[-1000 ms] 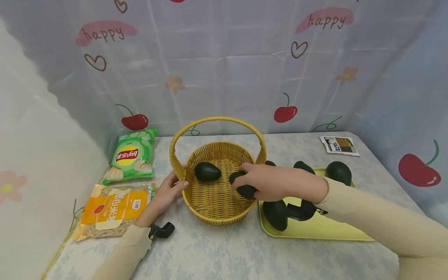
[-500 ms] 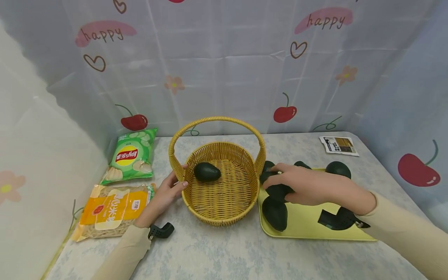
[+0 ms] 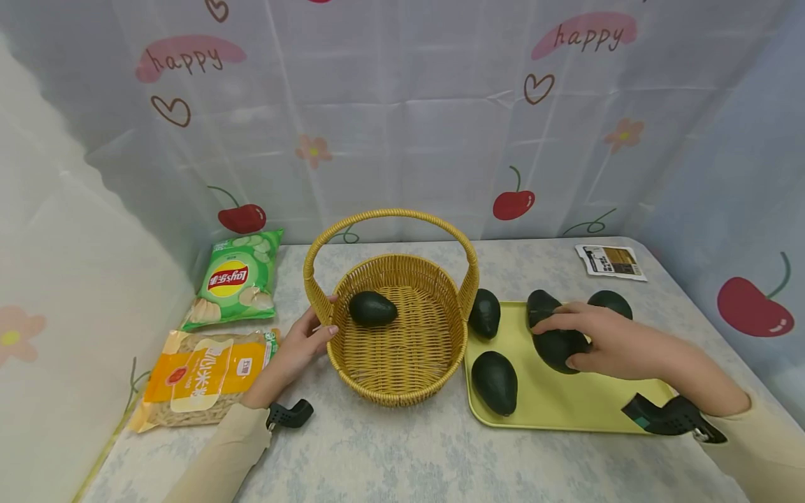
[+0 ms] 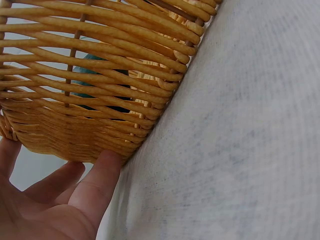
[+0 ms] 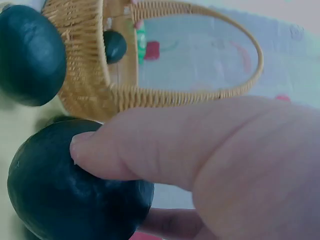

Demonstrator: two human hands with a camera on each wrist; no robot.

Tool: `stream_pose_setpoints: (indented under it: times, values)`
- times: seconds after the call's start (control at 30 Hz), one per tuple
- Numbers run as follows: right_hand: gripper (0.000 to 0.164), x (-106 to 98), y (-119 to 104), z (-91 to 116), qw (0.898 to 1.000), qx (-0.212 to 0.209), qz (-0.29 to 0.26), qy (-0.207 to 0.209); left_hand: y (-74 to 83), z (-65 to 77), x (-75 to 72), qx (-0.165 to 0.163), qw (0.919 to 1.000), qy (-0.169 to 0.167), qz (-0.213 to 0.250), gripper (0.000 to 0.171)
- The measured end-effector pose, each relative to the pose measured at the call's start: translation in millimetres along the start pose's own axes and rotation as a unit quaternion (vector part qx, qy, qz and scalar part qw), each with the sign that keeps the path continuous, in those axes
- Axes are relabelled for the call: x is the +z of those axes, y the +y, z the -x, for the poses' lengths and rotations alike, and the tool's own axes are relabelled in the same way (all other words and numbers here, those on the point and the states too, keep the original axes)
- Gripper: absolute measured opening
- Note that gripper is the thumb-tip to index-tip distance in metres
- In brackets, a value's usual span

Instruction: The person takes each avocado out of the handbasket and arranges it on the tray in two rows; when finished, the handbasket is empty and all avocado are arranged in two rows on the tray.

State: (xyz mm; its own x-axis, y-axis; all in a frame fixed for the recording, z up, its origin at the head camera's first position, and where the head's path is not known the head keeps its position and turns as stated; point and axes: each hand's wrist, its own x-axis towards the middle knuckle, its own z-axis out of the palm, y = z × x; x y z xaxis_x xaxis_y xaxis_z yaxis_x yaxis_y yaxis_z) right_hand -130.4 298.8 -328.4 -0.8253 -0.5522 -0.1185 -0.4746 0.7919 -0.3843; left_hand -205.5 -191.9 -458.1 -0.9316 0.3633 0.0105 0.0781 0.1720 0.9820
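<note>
My left hand [image 3: 308, 342] holds the yellow wicker basket [image 3: 393, 399] at its left side, by the foot of its tall handle. Inside the basket lies one dark green avocado [image 3: 372, 309]. Over the yellow tray [image 3: 585, 412] to the right, my right hand [image 3: 616, 342] holds an avocado [image 3: 560, 351] between thumb and fingers. The thumb [image 5: 107, 150] presses on this avocado in the right wrist view. Several other avocados lie on and at the edges of the tray, among them one at the front left [image 3: 495, 383] and one at the back left [image 3: 484, 314].
A green chip bag [image 3: 235, 279] and an orange-and-clear pasta bag [image 3: 204, 381] lie left of the basket. A small white-and-brown packet [image 3: 610, 262] lies at the back right. Printed curtains [image 3: 402, 140] stand behind and at both sides of the table.
My right hand has moved right with its avocado, from over the basket to over the tray. The left hand, the basket and the avocado in it have stayed put.
</note>
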Motion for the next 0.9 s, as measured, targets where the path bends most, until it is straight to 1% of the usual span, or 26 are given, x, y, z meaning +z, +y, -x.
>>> stream_pose_setpoints:
  times: [0.17, 0.23, 0.3, 0.37, 0.5, 0.7, 0.77, 0.9]
  values:
    - [0.052, 15.0, 20.4, 15.0, 0.999, -0.001, -0.027, 0.036, 0.4, 0.3, -0.6, -0.002, 1.0000, 0.004, -0.004, 0.061]
    - [0.051, 22.4, 28.1, 20.2, 0.998, -0.001, -0.041, 0.045, 0.4, 0.2, -0.8, -0.001, 1.0000, 0.004, -0.005, 0.061]
    - [0.051, 30.5, 35.2, 24.4, 0.997, 0.007, -0.058, 0.047, 0.6, 0.2, -0.9, 0.000, 1.0000, 0.002, -0.006, 0.061]
    - [0.050, 38.4, 41.9, 27.2, 0.996, 0.014, -0.082, 0.040, 0.6, 0.0, -1.0, 0.002, 1.0000, 0.001, -0.007, 0.060]
    - [0.048, 53.0, 54.2, 29.7, 0.992, 0.001, -0.123, 0.037, 0.4, -0.2, -1.1, 0.005, 1.0000, 0.000, -0.007, 0.061]
    - [0.047, 67.6, 65.7, 32.1, 0.981, -0.041, -0.184, 0.043, -0.3, -0.7, -1.1, 0.008, 1.0000, -0.004, 0.003, 0.061]
    - [0.047, 70.2, 66.6, 33.2, 0.977, -0.044, -0.206, 0.039, -0.5, -1.0, -0.9, 0.009, 0.9999, -0.006, 0.008, 0.061]
    - [0.050, 71.5, 68.2, 35.7, 0.965, -0.039, -0.259, 0.017, -0.3, -0.8, -0.5, 0.008, 0.9998, -0.008, 0.017, 0.062]
